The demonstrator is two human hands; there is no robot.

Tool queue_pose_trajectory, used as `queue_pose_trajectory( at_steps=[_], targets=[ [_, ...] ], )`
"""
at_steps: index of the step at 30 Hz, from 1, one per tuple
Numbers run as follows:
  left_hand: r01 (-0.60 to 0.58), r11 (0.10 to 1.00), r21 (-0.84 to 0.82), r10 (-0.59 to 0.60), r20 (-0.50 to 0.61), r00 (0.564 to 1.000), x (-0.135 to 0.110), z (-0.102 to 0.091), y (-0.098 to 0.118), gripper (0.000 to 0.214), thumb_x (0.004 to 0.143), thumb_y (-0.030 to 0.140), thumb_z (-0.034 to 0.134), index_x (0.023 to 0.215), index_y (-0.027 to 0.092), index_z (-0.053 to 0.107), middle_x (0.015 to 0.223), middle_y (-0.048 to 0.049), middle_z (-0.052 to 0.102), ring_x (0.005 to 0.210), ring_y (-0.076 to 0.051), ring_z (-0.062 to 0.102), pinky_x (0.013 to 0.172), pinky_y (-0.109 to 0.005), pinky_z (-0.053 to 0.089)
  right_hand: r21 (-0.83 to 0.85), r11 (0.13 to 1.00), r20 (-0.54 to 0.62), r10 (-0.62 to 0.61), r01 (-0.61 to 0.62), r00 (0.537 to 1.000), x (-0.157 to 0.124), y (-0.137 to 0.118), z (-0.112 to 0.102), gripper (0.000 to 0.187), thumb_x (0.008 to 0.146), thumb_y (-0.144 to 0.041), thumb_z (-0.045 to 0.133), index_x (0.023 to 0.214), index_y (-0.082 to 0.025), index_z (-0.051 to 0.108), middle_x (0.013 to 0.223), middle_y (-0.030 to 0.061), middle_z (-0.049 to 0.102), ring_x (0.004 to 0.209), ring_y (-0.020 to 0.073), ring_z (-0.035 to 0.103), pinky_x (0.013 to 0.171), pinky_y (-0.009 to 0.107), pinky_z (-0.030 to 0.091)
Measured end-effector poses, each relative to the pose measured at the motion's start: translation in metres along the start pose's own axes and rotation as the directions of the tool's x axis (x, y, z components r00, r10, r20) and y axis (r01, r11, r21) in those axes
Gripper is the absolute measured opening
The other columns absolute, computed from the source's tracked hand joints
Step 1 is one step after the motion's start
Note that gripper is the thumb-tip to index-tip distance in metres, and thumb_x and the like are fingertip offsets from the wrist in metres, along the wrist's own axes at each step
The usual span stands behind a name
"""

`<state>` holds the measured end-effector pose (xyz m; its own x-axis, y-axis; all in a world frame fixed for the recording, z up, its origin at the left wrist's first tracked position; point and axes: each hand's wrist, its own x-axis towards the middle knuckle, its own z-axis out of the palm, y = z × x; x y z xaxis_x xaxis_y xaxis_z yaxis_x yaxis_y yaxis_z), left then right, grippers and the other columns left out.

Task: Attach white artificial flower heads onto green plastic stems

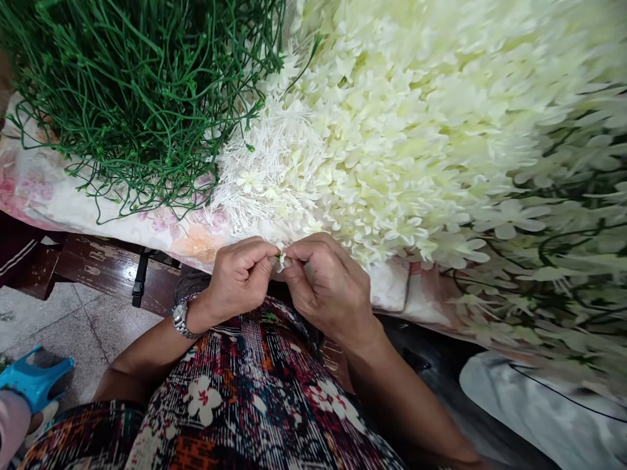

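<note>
Above my lap, my left hand (245, 274) and my right hand (328, 281) meet fingertip to fingertip, both closed in a pinch. Between them shows a small white artificial flower (281, 262), mostly covered by the fingers. A dark green bit, perhaps a stem tip, peeks out at the left fingertips. Just beyond the hands lies a big heap of creamy white artificial flowers (392, 163). Thin white stamen-like strands (269, 156) are spread at its left side. Green plastic stems (142, 98) form a dense pile at the upper left.
A floral cloth (161, 228) covers the work surface. White flowers on green stems (539, 274) gather at the right. Below the front edge is a brown wooden bench (108, 267) with a black buckled strap (139, 281). A blue plastic stool (36, 378) stands on the floor.
</note>
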<state>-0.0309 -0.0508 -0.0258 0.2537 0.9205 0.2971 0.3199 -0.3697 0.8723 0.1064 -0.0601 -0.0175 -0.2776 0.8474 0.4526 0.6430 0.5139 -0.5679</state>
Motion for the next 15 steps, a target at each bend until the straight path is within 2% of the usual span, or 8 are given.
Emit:
queue_pose_trajectory(
  at_steps=[3,6,9,12,15],
  targets=[
    [0.027,0.998,-0.054,-0.024,0.072,0.997,0.000,-0.005,0.001,0.012,0.076,0.010,0.046,0.068,0.013,0.055,0.058,0.0012,0.050,0.054,-0.007,0.045,0.052,-0.020,0.037,0.023,0.999,-0.022,-0.032,0.033,0.999,0.000,0.000,-0.004,0.010,0.076,-0.010,0.049,0.083,-0.017,0.049,0.070,0.0029,0.053,0.067,0.0117,0.052,0.059,0.025,0.046],
    [0.094,0.987,-0.130,-0.083,0.086,0.993,0.001,-0.010,0.003,0.010,0.077,0.015,0.048,0.077,0.013,0.058,0.063,-0.0001,0.054,0.058,-0.008,0.048,0.053,-0.020,0.039,0.000,0.996,-0.040,-0.093,0.093,0.995,-0.001,0.000,-0.009,0.014,0.074,-0.007,0.051,0.084,-0.016,0.050,0.071,0.0038,0.055,0.069,0.0126,0.053,0.061,0.026,0.047],
    [0.154,0.974,-0.169,-0.138,0.105,0.985,0.002,-0.012,0.005,0.013,0.078,0.018,0.048,0.071,0.013,0.058,0.058,0.0010,0.052,0.055,-0.008,0.047,0.049,-0.018,0.038,-0.026,0.989,-0.037,-0.150,0.149,0.988,-0.002,0.000,-0.011,0.017,0.073,-0.006,0.051,0.087,-0.016,0.051,0.073,0.0045,0.056,0.072,0.0137,0.053,0.062,0.027,0.048],
    [0.196,0.959,-0.206,-0.170,0.136,0.976,0.002,-0.012,0.007,0.015,0.078,0.017,0.050,0.066,0.012,0.058,0.056,0.0015,0.050,0.053,-0.006,0.046,0.048,-0.016,0.037,-0.021,0.987,-0.039,-0.158,0.157,0.987,-0.003,0.000,-0.013,0.018,0.072,-0.006,0.053,0.087,-0.015,0.052,0.074,0.0056,0.056,0.073,0.0141,0.053,0.063,0.028,0.048],
    [0.238,0.926,-0.294,-0.206,0.136,0.969,0.001,-0.012,0.007,0.012,0.077,0.019,0.051,0.071,0.012,0.058,0.060,0.0013,0.052,0.052,-0.005,0.046,0.048,-0.015,0.038,-0.003,0.991,-0.050,-0.131,0.131,0.990,-0.003,-0.001,-0.015,0.016,0.072,-0.007,0.053,0.086,-0.015,0.052,0.074,0.0054,0.056,0.072,0.0136,0.053,0.062,0.027,0.048]
  ],
)
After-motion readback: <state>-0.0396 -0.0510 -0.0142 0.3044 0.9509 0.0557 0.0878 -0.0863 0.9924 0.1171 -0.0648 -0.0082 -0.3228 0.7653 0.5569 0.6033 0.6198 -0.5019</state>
